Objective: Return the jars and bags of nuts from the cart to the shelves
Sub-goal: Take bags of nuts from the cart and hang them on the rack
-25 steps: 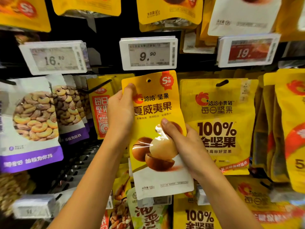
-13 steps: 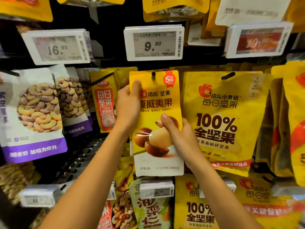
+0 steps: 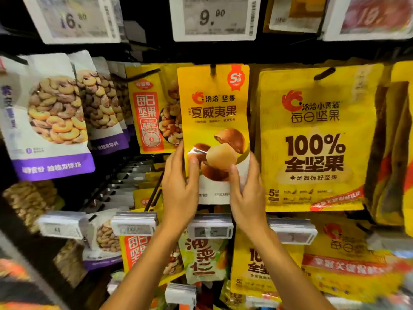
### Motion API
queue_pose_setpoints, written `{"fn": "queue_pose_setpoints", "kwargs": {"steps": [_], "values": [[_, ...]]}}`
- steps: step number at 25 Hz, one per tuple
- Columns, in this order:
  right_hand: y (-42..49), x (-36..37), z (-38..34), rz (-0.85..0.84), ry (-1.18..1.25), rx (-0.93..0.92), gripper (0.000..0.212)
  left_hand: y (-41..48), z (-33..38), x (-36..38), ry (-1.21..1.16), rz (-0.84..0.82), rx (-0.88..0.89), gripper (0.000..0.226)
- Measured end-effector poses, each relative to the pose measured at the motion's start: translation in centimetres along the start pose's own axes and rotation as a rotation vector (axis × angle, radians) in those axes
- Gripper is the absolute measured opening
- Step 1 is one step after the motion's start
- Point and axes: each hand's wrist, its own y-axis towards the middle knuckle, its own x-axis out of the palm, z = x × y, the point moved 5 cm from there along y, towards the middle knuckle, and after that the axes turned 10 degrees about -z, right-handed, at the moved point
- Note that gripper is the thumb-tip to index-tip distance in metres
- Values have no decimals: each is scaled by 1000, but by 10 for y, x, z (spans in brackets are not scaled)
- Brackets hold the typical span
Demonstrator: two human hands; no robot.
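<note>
Two grips are on one bag. The left grip (image 3: pixel 178 186) pinches the macadamia bag (image 3: pixel 214 113) at its lower left edge, thumb on the front. The right grip (image 3: pixel 245 193) pinches the lower right edge the same way. Both are clenched on the bag.

I find the bag in the upper hanging row of the shelf, upright, with a dark peg (image 3: pixel 213 70) showing in the hole at its top edge. The front reads "洽洽 坚果" and "夏威夷果", with a red "S+" badge in the top right corner. The small print on the white bottom band is too blurred to read.

Directly above is a price tag (image 3: pixel 214 16) reading "9.90". The tag to the left (image 3: pixel 76 19) reads "16." with the last digits blurred. A red tag (image 3: pixel 368 16) on the right is not legible.

Just beside the bag on the right hangs a large yellow bag (image 3: pixel 312 142) marked "洽洽小黄袋 每日坚果", "100% 全坚果" and "全是高标好坚果". On the left, a yellow bag with a red label (image 3: pixel 147 121) reads "每日坚果"; the held bag overlaps its right edge. Further left hang white and purple cashew bags (image 3: pixel 51 117).

A lower tag (image 3: pixel 210 231) sits just below the bag's bottom edge, between my wrists. Under it hangs a green bag (image 3: pixel 201 260) reading "油栗仁".

A narrow dark gap separates the held bag from the large yellow one. Dark open room lies lower left, under the cashew bags.
</note>
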Motion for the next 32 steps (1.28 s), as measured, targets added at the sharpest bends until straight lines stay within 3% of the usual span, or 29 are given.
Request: {"fn": "queue_pose_setpoints", "kwargs": {"steps": [4,8,10,14,17,22,27,30,32], "values": [[-11,0,-5,-25,-59,84,61,-3,-3,-10,-70,-79,-133,48],[-57,20,-56,25,-118,-290,52,-54,-9,-68,-177,62,-264,27],[-88,56,-64,-152,29,-255,41,-101,-18,-110,-275,160,-367,30],[-174,167,-84,-721,339,32,18,-224,-38,-202,-323,421,-632,34],[-247,259,-130,-1066,550,121,20,-327,-44,-298,-288,725,-754,31],[-351,388,-221,-1372,674,100,24,-461,-31,-455,-176,978,-871,25],[-437,519,-270,-1670,542,149,29,-551,-55,-574,-130,1186,-1022,26],[-485,599,-262,-1874,254,101,30,-591,-103,-601,-227,1229,-1154,28],[-525,648,-234,-2025,-11,-36,29,-634,-144,-610,-333,1321,-1291,29]]}}
